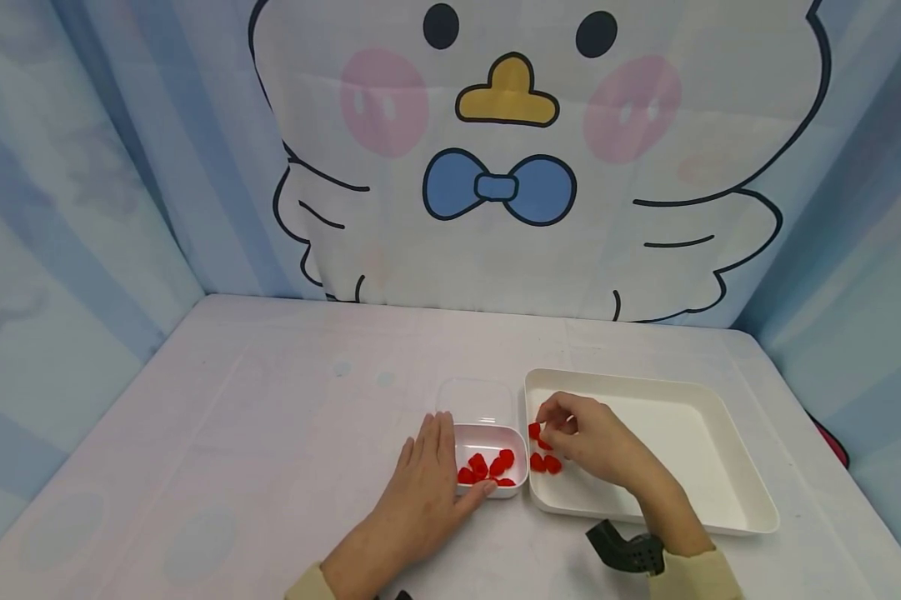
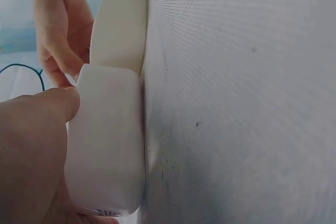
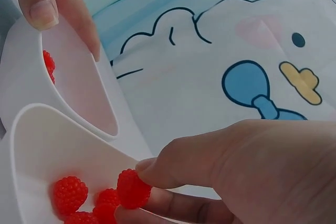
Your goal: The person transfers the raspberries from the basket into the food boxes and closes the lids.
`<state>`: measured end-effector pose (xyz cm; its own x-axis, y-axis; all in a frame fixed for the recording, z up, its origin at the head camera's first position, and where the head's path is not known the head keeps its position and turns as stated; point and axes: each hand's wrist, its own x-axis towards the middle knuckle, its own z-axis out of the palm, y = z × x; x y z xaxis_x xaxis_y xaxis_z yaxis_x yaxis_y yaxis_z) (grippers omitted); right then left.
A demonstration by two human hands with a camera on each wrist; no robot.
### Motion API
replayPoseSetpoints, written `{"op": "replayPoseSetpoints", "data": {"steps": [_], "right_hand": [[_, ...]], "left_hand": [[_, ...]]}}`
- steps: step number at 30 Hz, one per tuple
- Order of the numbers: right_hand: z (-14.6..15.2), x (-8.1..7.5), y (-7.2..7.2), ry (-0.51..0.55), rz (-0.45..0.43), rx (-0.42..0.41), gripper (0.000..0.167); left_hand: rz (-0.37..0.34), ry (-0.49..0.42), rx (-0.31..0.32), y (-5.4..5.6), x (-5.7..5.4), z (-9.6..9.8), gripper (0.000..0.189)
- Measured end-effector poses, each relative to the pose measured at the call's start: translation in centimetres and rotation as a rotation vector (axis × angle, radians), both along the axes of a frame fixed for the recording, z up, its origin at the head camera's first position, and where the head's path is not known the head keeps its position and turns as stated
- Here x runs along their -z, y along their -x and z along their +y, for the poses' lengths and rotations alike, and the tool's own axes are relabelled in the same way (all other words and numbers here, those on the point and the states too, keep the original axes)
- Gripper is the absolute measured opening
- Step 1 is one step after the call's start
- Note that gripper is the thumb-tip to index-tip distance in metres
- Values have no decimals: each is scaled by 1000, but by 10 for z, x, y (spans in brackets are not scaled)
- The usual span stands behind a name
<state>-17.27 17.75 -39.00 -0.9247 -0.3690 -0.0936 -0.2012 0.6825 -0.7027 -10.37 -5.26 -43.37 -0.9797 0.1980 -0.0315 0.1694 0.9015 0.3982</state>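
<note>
Between thumb and fingers, my right hand (image 1: pixel 596 437) pinches a red raspberry (image 3: pixel 134 188) over the left end of a white tray (image 1: pixel 668 442). Several more raspberries (image 3: pixel 70 195) lie in the tray just below it. My left hand (image 1: pixel 423 492) rests against a small white container (image 1: pixel 488 439) with a pinkish inside. Its fingers stretch straight along the container's left side, and the thumb lies on the near rim. Several raspberries (image 1: pixel 498 467) sit inside that container. In the left wrist view, the container's outer wall hides what it holds.
A clear lid (image 1: pixel 478 400) extends behind the small container. The tray stands close against the container's right side. Across the back hangs a cloth (image 1: pixel 495 258) with a cartoon figure. A black strap (image 1: pixel 626 550) sits by the right wrist.
</note>
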Motion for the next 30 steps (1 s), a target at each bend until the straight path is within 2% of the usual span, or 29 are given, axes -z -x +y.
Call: {"op": "replayPoseSetpoints", "data": {"steps": [30], "right_hand": [[-4, -11, -6, 73, 34, -40, 14]], "left_hand": [[29, 1, 12, -1, 2, 0, 97]]}}
